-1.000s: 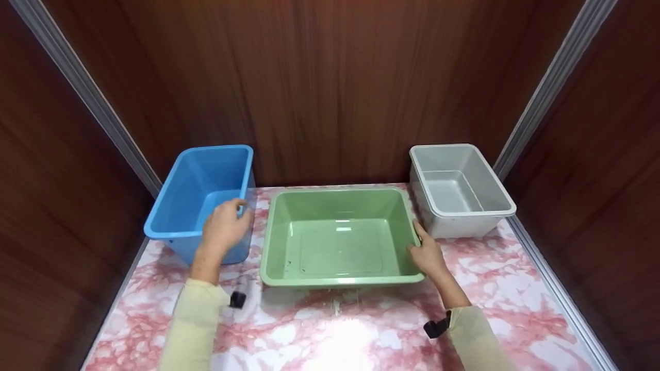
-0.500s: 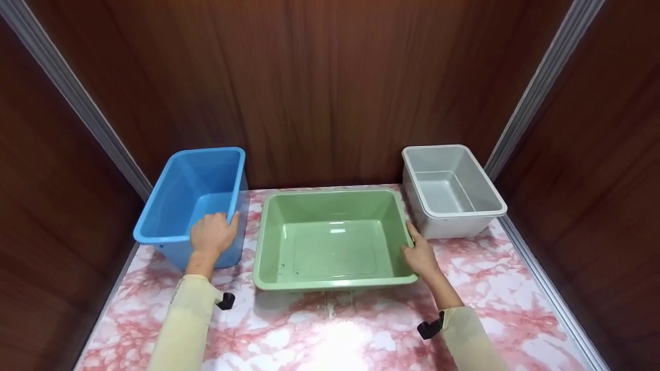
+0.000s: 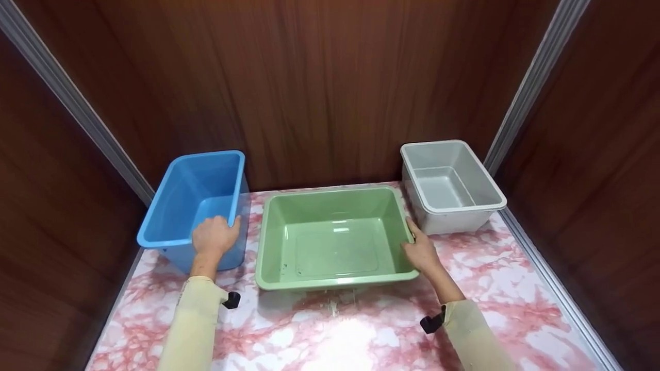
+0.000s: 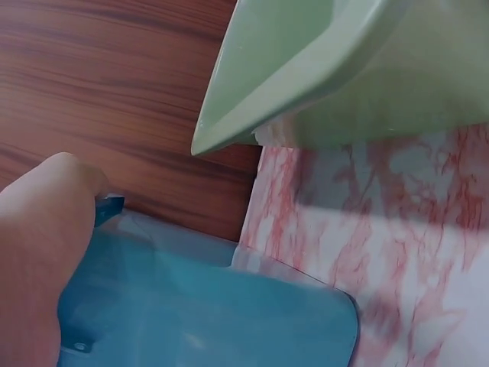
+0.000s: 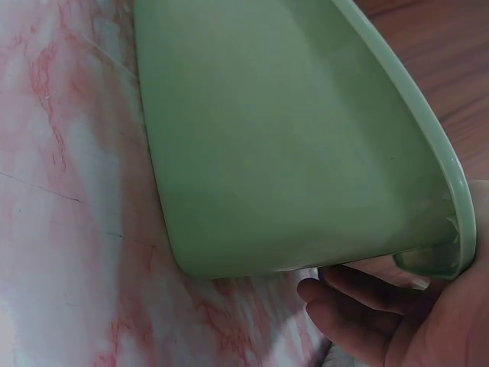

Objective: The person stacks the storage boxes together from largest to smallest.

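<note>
In the head view a blue plastic bin [image 3: 237, 206] stands at the left. My left hand [image 3: 214, 237] grips its rim at the near right corner, fingers over the inner side and thumb along the outside. The left wrist view shows that hand [image 4: 38, 237] at the bin's edge [image 4: 214, 306]; its fingertips are mostly hidden. A wide green plastic tub [image 3: 337, 252] is in the middle, and my right hand [image 3: 423, 252] holds its right rim, thumb inside. In the right wrist view the fingers [image 5: 348, 317] curl below the rim, beside the tub's outer wall [image 5: 290, 153].
A light grey bin [image 3: 459, 221] stands at the back right, close to the green tub. The tabletop [image 3: 289, 335] has a red and white marbled pattern. Dark wood-look panels [image 3: 319, 93] close off the back and both sides. Small dark specks lie inside the tub.
My left hand has come down from above the blue bin's right rim onto its near right corner and taken hold. The right hand keeps its hold on the green tub. The head view has shifted slightly.
</note>
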### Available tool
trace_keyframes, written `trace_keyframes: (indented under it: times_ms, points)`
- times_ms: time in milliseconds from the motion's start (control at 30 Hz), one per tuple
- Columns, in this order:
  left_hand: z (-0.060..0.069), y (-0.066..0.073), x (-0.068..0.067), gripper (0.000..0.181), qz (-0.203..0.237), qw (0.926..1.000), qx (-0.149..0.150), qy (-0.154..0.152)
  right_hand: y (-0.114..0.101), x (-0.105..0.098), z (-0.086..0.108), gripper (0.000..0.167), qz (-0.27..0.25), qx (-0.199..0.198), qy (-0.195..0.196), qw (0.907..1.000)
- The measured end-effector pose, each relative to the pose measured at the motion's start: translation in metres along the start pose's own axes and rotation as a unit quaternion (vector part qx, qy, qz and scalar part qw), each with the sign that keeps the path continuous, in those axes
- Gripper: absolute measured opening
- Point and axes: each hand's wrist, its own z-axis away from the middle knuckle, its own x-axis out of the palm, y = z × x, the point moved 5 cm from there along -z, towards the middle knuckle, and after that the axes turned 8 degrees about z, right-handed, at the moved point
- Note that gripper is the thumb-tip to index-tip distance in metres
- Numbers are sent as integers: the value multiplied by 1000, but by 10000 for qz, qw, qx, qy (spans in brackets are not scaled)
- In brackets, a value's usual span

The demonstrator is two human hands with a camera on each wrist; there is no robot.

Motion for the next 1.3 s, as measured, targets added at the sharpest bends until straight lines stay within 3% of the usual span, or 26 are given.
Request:
trace_keyframes:
  times_ms: [167, 400, 600, 800, 1133, 1300]
  points:
    - [-1, 0, -2, 55, 62, 9999, 13, 95, -3, -1, -2, 74, 43, -45, 64, 10000]
    - [1, -3, -2, 54, 134, 9998, -84, -83, -2, 1, -1, 74, -66, 20, -14, 10000]
    - [3, -2, -10, 56, 105, 9998, -82, 149, -9, 0, -5, 74, -179, -131, -34, 9997]
    - [10, 0, -7, 56, 88, 10000, 17, 43, -8, 0, -3, 75, -79, -68, -47, 9999]
    - [24, 5, -4, 53, 135, 9994, 294, 154, -5, 1, 0, 74, 208, -5, -70, 9998]
    - [29, 8, -4, 52, 171, 9992, 275, 225, -6, -1, -2, 73, 263, -66, -65, 9996]
